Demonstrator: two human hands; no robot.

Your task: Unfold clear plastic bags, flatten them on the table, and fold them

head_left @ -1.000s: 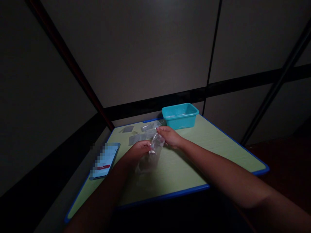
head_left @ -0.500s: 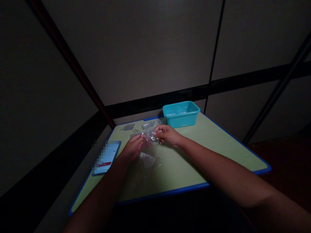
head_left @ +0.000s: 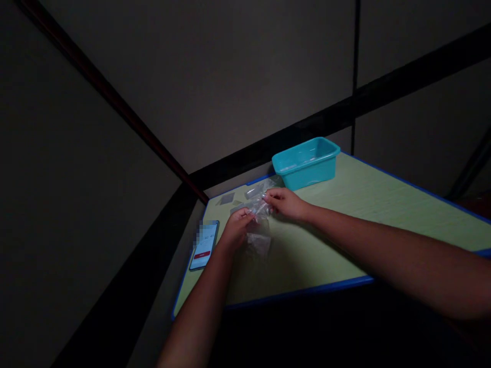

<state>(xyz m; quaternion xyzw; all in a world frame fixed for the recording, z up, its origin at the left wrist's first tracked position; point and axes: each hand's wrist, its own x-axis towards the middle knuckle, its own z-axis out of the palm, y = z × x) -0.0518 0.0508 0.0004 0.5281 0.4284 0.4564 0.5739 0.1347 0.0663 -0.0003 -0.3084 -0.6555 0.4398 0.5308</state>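
Left of the tub (head_left: 311,175), left hand (head_left: 237,228) and right hand (head_left: 286,203) pinch clear plastic (head_left: 260,208), seemingly to spread it, gentle tension probably needed next.

My clear plastic bag (head_left: 261,212) blurs at its bottom. At eight o'clock from it, pixelation masks part of the smartphone (head_left: 205,246); my right forearm (head_left: 383,245) runs off-frame toward four.

Both hands (head_left: 237,229) (head_left: 287,203) pinch clear plastic (head_left: 261,209) above a green table (head_left: 318,245) bearing a turquoise tub (head_left: 310,173).
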